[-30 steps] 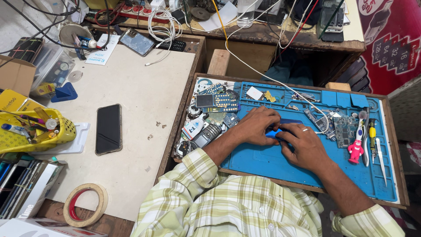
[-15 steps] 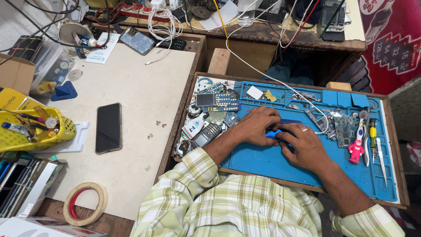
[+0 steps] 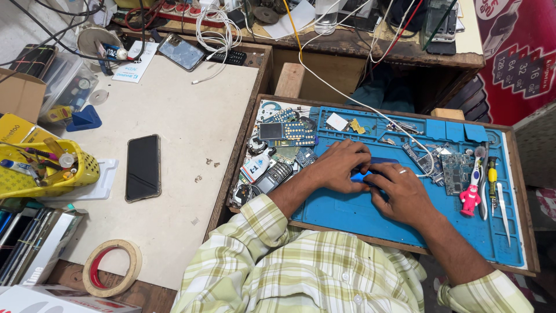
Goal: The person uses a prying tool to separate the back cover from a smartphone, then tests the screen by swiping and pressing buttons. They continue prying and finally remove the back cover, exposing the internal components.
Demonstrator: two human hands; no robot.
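Both my hands meet over a blue repair mat (image 3: 370, 217) set in a wooden tray. My left hand (image 3: 341, 165) and my right hand (image 3: 399, 191) together grip a small blue device (image 3: 376, 165), mostly hidden under the fingers. A ring shows on my right hand. Old phone parts and a keypad board (image 3: 289, 134) lie just left of my left hand. Green circuit boards (image 3: 454, 171) lie right of my right hand.
A pink figure-shaped tool (image 3: 469, 200), a screwdriver (image 3: 492, 177) and tweezers (image 3: 503, 211) sit at the mat's right. A black phone (image 3: 143, 167) lies on the white table. A yellow basket (image 3: 43, 168) and a tape roll (image 3: 112, 267) are at left. Cables crowd the back.
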